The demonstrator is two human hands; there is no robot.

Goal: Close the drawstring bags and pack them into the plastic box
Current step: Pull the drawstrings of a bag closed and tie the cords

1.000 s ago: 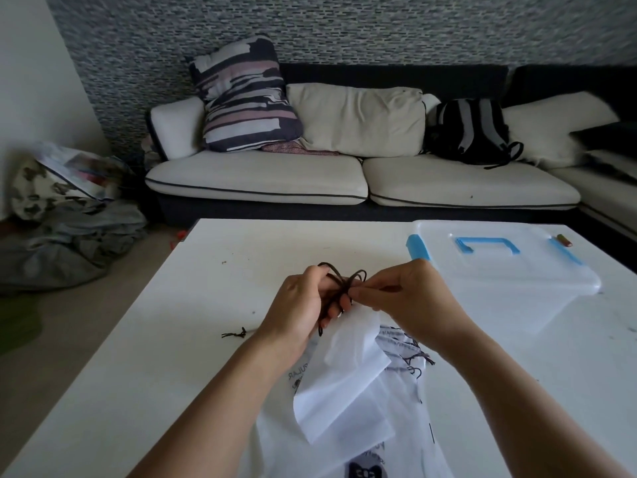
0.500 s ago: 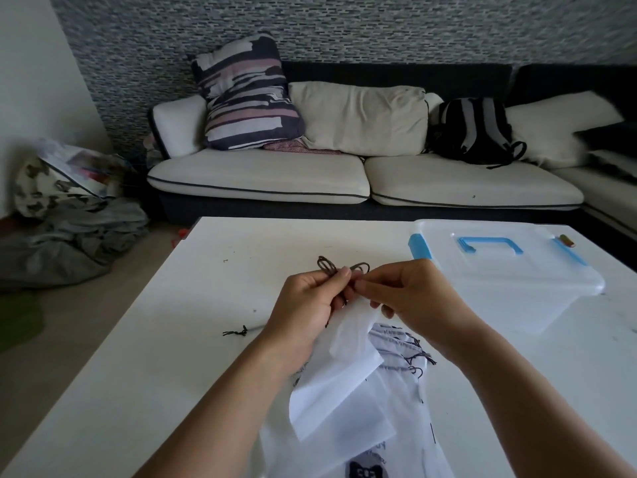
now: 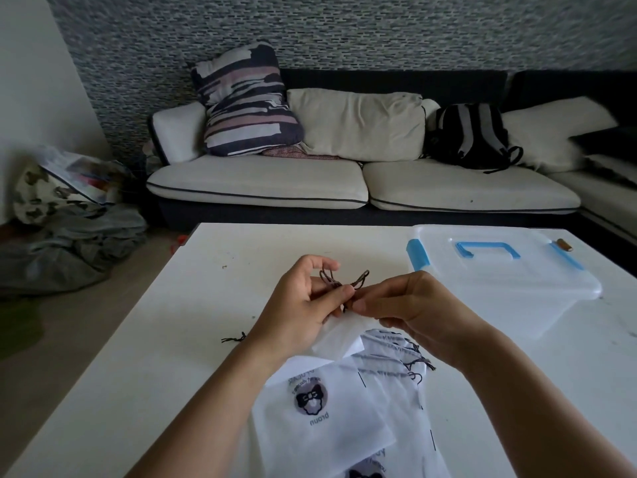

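Over the middle of the white table (image 3: pixel 144 357), both my hands hold up a small white drawstring bag (image 3: pixel 339 336). My left hand (image 3: pixel 303 308) and my right hand (image 3: pixel 410 312) each pinch its dark cord (image 3: pixel 339 281), which forms two loops above my fingertips. Under my wrists lies a pile of flat white drawstring bags (image 3: pixel 331 422) printed with a round bow logo, their dark cords showing on the right side. The clear plastic box (image 3: pixel 499 284) with a blue handle and blue clips stands to the right, its lid on.
A short loose piece of dark cord (image 3: pixel 234 338) lies on the table left of my left wrist. A small brown cylinder (image 3: pixel 565 244) rests behind the box. Beyond the table is a sofa (image 3: pixel 275 188) with cushions and a backpack (image 3: pixel 472 136). Bundled clothes (image 3: pixel 69 243) lie on the floor at left.
The held bag has been drawn up tighter between my hands and its free part hangs shorter. The cord loops have spread apart. The printed bag beneath is now uncovered.
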